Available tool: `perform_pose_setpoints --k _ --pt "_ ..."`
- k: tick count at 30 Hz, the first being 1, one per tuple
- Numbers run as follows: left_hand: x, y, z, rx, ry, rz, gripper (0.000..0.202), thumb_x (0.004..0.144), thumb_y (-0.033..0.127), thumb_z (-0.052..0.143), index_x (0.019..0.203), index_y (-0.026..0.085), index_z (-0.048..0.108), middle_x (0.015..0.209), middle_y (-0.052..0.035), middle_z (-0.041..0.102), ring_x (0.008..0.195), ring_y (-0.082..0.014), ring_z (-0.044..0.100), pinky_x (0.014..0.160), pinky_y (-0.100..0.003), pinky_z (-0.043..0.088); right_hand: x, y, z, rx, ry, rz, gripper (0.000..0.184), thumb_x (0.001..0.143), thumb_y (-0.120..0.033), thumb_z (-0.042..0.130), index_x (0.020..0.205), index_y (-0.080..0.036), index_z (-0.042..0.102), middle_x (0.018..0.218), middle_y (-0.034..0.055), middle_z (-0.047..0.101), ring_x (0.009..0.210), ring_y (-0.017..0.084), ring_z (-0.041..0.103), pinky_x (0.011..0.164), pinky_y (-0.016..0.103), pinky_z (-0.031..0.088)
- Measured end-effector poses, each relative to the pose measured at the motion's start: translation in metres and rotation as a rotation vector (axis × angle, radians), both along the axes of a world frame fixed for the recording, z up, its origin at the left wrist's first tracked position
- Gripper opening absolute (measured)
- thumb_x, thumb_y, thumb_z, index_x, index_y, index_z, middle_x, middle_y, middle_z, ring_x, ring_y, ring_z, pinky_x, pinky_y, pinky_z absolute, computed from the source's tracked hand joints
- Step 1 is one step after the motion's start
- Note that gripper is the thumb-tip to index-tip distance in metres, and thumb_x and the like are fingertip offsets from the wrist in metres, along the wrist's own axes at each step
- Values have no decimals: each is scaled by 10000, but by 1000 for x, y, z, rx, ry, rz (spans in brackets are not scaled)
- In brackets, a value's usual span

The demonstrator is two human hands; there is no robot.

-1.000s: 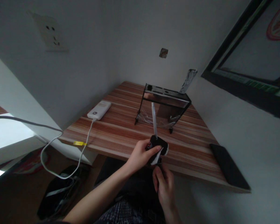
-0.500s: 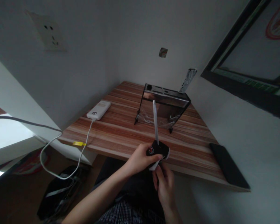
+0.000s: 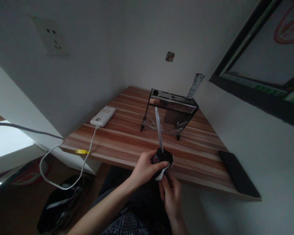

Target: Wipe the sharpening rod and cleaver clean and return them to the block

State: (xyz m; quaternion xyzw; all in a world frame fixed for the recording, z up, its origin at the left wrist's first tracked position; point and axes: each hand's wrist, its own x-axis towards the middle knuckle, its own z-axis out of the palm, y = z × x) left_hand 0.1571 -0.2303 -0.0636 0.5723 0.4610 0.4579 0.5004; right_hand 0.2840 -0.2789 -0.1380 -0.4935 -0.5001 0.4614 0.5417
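My left hand is wrapped round a small black cloth with a white edge and a red mark, bunched about the lower end of a slim white stick that points up and away. Just below it, my right hand is closed with its fingertips at the underside of the cloth, where the stick's lower end is hidden. Both hands hover at the near edge of a wooden table.
A shiny metal rack stands at the table's back, with a foil-like strip leaning on the wall behind. A white power bank with a white cable lies left; a black phone lies right. A dark bag sits on the floor.
The stick's tip has tilted slightly left after swinging right, and the cloth sits a little lower on it. Both hands stay together at the table's edge.
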Motion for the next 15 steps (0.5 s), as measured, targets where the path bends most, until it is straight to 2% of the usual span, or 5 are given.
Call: perform_pose_setpoints --k 7,15 --pt "-3 0 -1 57 20 28 276 749 379 695 832 116 717 701 -8 647 640 -134 532 590 -216 397 2 -3 2 -15 -25 -14 384 832 -530 592 774 -152 624 466 -82 367 372 46 263 331 163 173" --pt "-11 9 3 20 -77 81 320 734 436 688 754 119 656 618 14 570 547 -108 486 499 -198 363 2 -5 3 -18 -76 -24 432 812 -549 609 891 -135 703 451 -66 402 364 58 294 313 164 224"
